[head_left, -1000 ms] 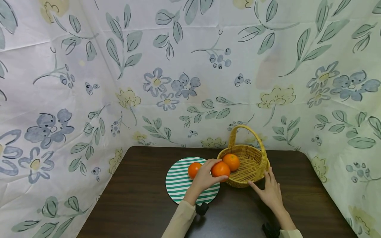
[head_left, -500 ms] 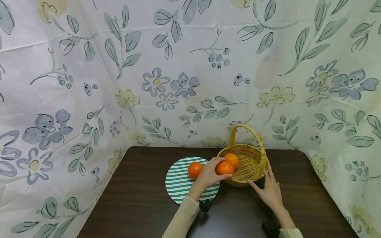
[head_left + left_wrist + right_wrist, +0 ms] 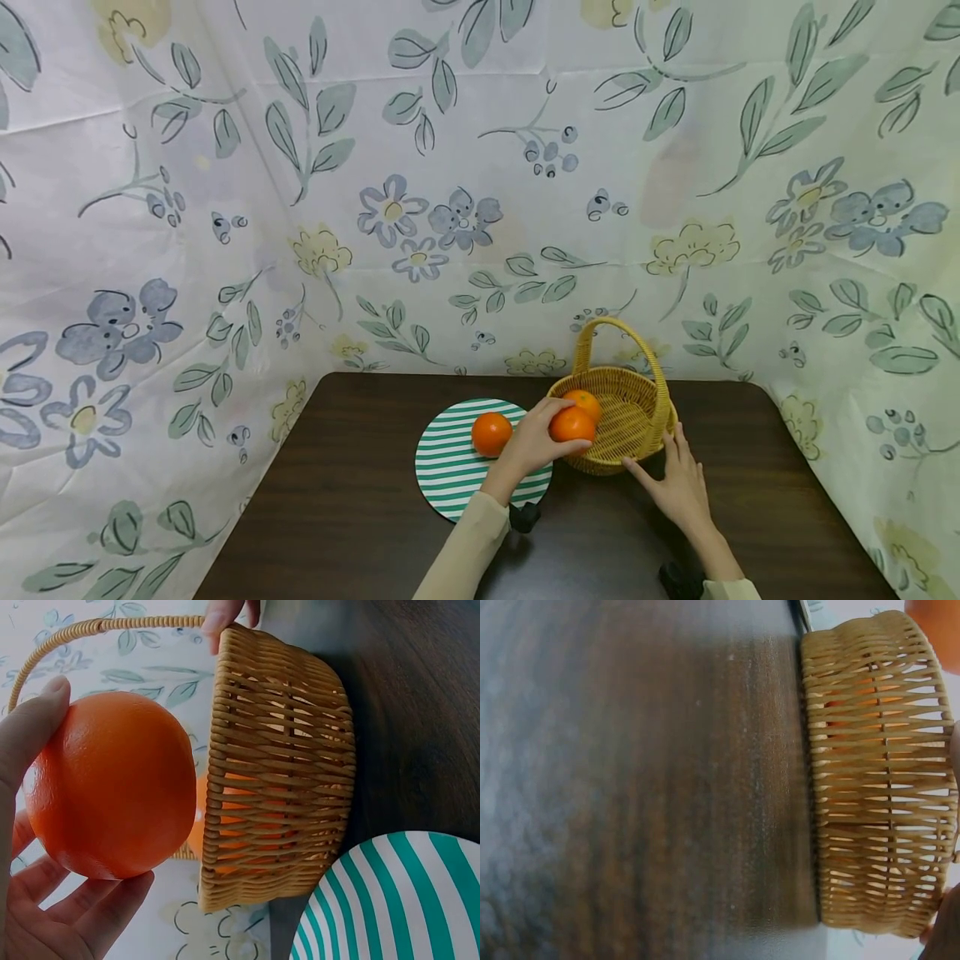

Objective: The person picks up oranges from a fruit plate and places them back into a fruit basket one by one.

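My left hand (image 3: 531, 443) grips an orange (image 3: 573, 425) at the left side of a yellow wicker basket (image 3: 628, 410). In the left wrist view, the thumb and fingers surround this orange (image 3: 112, 784) level with the basket's rim. A second orange (image 3: 587, 402) sits inside the basket at its left, partly hidden by the held one. The third orange (image 3: 491, 434) rests on a round green-and-white striped plate (image 3: 442, 471). My right hand (image 3: 681, 487) touches the basket's front right, thumb at the front rim, fingers extended along the right side.
The basket's tall arched handle (image 3: 633, 332) rises over its opening. A dark wooden table (image 3: 330, 500) carries everything, its back edge close behind basket and plate. Floral cloth (image 3: 495, 208) hangs behind and at both sides.
My left hand has carried its orange rightward from beside the plate's right edge to over the basket's left rim. The right hand keeps its place on the basket.
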Available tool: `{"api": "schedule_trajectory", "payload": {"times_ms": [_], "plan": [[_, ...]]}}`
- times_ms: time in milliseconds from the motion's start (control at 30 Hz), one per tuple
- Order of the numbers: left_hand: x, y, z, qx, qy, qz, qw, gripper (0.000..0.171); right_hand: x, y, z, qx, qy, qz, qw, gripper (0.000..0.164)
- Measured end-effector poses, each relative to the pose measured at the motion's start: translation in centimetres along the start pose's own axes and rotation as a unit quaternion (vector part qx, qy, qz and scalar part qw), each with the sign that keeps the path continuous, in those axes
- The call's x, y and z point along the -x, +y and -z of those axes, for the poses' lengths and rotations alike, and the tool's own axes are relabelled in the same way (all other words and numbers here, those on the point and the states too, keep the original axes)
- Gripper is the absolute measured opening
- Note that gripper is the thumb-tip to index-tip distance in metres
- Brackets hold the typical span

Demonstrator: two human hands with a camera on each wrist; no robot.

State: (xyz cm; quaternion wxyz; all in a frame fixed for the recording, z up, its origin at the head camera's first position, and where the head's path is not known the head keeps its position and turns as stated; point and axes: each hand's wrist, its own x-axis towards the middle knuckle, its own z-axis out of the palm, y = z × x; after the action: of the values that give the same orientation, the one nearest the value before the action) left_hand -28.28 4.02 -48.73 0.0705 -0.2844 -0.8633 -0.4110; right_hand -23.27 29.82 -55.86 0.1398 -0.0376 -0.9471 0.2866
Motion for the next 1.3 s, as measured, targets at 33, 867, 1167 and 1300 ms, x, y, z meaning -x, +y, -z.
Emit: {"api": "schedule_trajectory", "payload": {"times_ms": [33, 867, 1167, 1300], "plan": [[-0.1, 0.0, -0.1, -0.001, -0.001, -0.001, 1.0, 0.065, 0.0, 0.0, 0.0, -0.001, 0.0, 0.0, 1.0, 0.097], [-1.9, 0.4, -2.4, -0.028, -0.046, -0.005, 0.9986, 0.069, 0.2, 0.2, -0.1, 0.0, -0.008, -0.004, 1.0, 0.096], [-2.5, 0.3, -3.2, -0.016, -0.045, 0.005, 0.9989, 0.065, 0.1, 0.3, -0.1, -0.002, 0.002, 0.001, 1.0, 0.095], [-2.7, 0.0, -3.5, -0.009, -0.041, 0.012, 0.9991, 0.066, 0.1, 0.2, -0.1, -0.003, 0.002, 0.001, 1.0, 0.095]]}}
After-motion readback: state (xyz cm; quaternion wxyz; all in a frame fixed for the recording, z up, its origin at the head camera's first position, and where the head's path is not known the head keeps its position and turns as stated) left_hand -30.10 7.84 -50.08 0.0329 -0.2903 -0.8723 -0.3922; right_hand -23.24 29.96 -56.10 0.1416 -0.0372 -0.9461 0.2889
